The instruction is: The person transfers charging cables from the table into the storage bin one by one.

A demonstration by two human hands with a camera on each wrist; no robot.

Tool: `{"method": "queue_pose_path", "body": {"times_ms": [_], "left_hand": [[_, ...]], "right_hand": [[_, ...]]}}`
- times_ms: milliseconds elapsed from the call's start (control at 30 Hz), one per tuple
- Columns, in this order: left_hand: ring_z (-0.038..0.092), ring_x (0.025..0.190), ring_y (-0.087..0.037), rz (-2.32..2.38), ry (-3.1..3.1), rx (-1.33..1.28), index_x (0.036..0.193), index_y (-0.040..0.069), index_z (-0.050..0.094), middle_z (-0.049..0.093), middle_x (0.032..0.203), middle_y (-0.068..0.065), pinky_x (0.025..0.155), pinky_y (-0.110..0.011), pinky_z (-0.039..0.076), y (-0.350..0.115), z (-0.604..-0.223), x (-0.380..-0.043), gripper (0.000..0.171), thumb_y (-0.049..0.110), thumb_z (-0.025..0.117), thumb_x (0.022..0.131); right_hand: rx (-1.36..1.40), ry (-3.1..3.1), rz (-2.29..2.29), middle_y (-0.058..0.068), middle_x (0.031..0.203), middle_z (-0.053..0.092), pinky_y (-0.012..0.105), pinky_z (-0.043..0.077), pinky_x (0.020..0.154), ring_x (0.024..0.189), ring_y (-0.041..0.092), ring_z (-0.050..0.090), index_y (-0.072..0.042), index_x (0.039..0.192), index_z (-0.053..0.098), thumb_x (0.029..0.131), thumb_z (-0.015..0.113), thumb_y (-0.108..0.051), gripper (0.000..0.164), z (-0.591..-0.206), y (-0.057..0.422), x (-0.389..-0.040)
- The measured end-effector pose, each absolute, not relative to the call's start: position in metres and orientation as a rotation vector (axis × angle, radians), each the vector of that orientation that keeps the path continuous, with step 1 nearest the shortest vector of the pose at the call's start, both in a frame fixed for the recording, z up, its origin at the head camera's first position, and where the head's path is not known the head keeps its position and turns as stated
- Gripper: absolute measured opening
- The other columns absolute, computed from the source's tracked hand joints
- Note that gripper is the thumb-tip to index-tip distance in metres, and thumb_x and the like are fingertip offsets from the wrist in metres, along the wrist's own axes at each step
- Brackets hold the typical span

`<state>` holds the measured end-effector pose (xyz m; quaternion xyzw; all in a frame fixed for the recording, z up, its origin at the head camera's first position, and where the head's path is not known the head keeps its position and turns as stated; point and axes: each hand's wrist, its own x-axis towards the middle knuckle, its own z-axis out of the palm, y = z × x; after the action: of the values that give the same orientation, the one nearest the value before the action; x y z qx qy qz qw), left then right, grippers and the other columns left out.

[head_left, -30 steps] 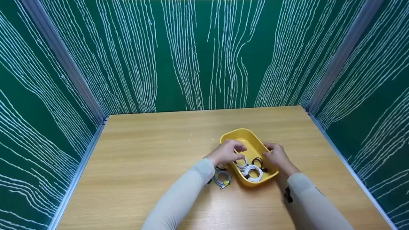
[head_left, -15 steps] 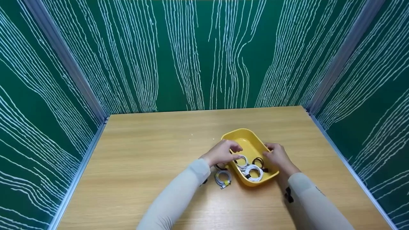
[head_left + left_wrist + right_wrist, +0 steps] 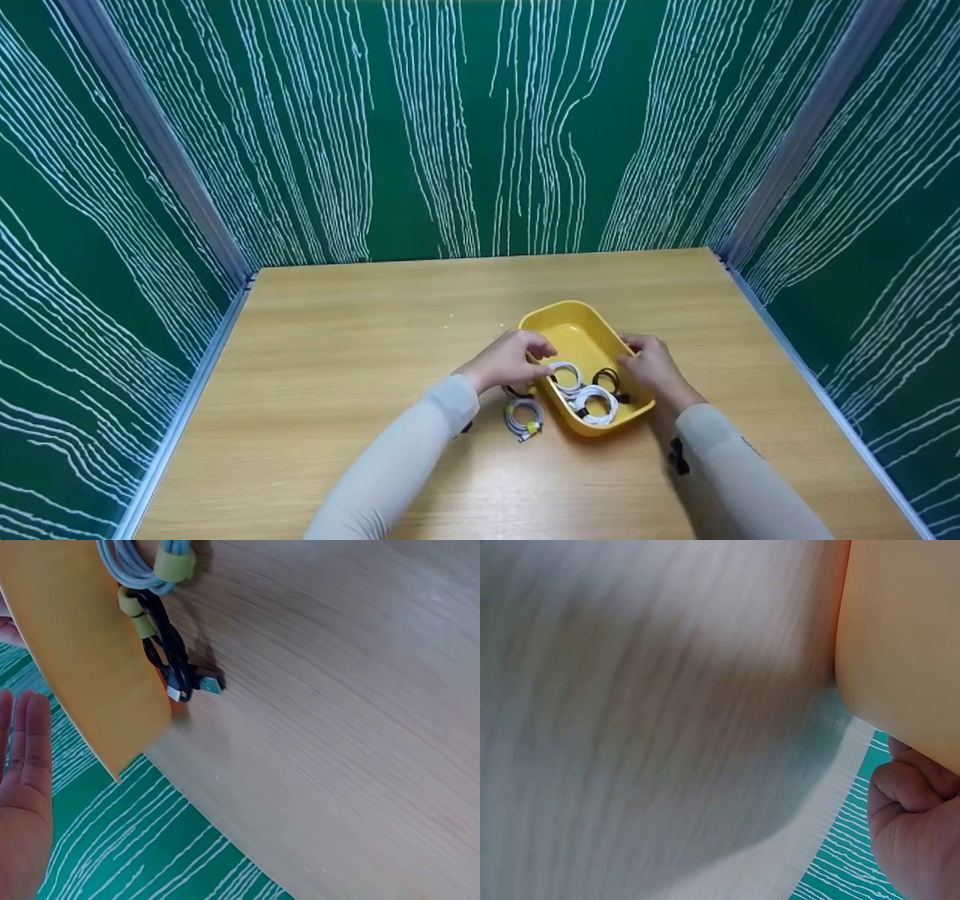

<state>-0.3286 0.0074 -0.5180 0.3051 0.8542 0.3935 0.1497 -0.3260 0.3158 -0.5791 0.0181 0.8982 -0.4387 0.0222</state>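
A yellow plastic bin [image 3: 559,319] stands at an angle on the table. In its near half lie two coiled white cables, one white coil [image 3: 610,397] by the near end and the other white coil [image 3: 578,373] by the left wall, plus a coiled black cable [image 3: 604,373]. My left hand [image 3: 501,361] hovers at the left rim, fingers extended and holding nothing. My right hand [image 3: 654,369] grips the right rim, thumb inside. Just outside the left wall are a grey-white coiled cable [image 3: 517,430] with a yellow tie and a black cable [image 3: 171,645] with yellow ties, partly hidden by the left hand in the head view.
The wooden table [image 3: 360,345] extends left of the bin. Green panels with white wavy lines [image 3: 420,135] enclose the back and both sides, joined by grey metal posts [image 3: 176,165].
My left hand has drawn back leftwards from over the bin, leaving the white coil by the left wall inside it. My right hand keeps its grip on the rim.
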Motion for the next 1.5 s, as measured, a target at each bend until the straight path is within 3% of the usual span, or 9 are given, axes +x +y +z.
{"method": "queue_pose_path", "body": {"times_ms": [200, 433, 733, 1067, 1300, 1500], "left_hand": [[0.072, 0.105, -0.013, 1.144, 2.452, 0.903, 0.13, 0.007, 0.076, 0.078, 0.128, -0.015, 0.099, -0.032, 0.062, -0.005, -0.519, -0.328, 0.032, 0.016, 0.081, 0.1], [0.072, 0.103, -0.015, 1.162, 2.448, 0.883, 0.129, 0.005, 0.077, 0.08, 0.121, -0.012, 0.099, -0.034, 0.062, -0.015, -0.52, -0.331, 0.03, 0.012, 0.079, 0.099], [0.068, 0.097, -0.015, 1.113, 2.488, 0.906, 0.121, 0.007, 0.081, 0.08, 0.118, -0.015, 0.086, -0.028, 0.06, -0.025, -0.53, -0.338, 0.024, 0.012, 0.08, 0.098], [0.07, 0.116, -0.029, 0.976, 2.568, 0.86, 0.126, 0.005, 0.078, 0.077, 0.129, -0.014, 0.101, -0.04, 0.059, -0.031, -0.545, -0.344, 0.033, 0.012, 0.082, 0.094], [0.07, 0.115, -0.026, 0.852, 2.596, 0.818, 0.134, 0.009, 0.075, 0.077, 0.126, -0.008, 0.104, -0.041, 0.057, -0.03, -0.555, -0.344, 0.044, 0.017, 0.087, 0.092], [0.069, 0.124, -0.03, 0.775, 2.595, 0.842, 0.139, 0.009, 0.072, 0.076, 0.134, -0.009, 0.113, -0.044, 0.054, -0.027, -0.559, -0.345, 0.048, 0.015, 0.086, 0.093]], "right_hand": [[0.043, 2.789, -1.339, 0.032, 0.135, 0.071, 0.04, 0.058, 0.1, 0.116, 0.034, 0.067, 0.008, 0.143, 0.065, 0.096, 0.063, 0.002, 0.047, -0.578, 0.317, -0.325], [0.042, 2.819, -1.305, 0.034, 0.141, 0.067, 0.046, 0.057, 0.105, 0.122, 0.036, 0.066, 0.01, 0.144, 0.063, 0.097, 0.063, 0.002, 0.048, -0.579, 0.32, -0.324], [0.048, 2.812, -1.334, 0.032, 0.137, 0.069, 0.035, 0.058, 0.095, 0.115, 0.033, 0.068, 0.008, 0.143, 0.065, 0.096, 0.064, 0.002, 0.047, -0.581, 0.322, -0.324], [0.069, 2.801, -1.344, 0.031, 0.134, 0.071, 0.031, 0.059, 0.091, 0.11, 0.031, 0.069, 0.007, 0.141, 0.067, 0.096, 0.063, 0.002, 0.045, -0.581, 0.322, -0.323], [0.004, 2.863, -1.342, 0.031, 0.131, 0.073, 0.029, 0.057, 0.089, 0.11, 0.032, 0.068, 0.009, 0.138, 0.068, 0.093, 0.064, 0.005, 0.045, -0.581, 0.318, -0.324], [-0.013, 2.883, -1.339, 0.031, 0.132, 0.072, 0.03, 0.057, 0.088, 0.108, 0.031, 0.067, 0.009, 0.137, 0.069, 0.093, 0.065, 0.005, 0.045, -0.58, 0.315, -0.324]]}}
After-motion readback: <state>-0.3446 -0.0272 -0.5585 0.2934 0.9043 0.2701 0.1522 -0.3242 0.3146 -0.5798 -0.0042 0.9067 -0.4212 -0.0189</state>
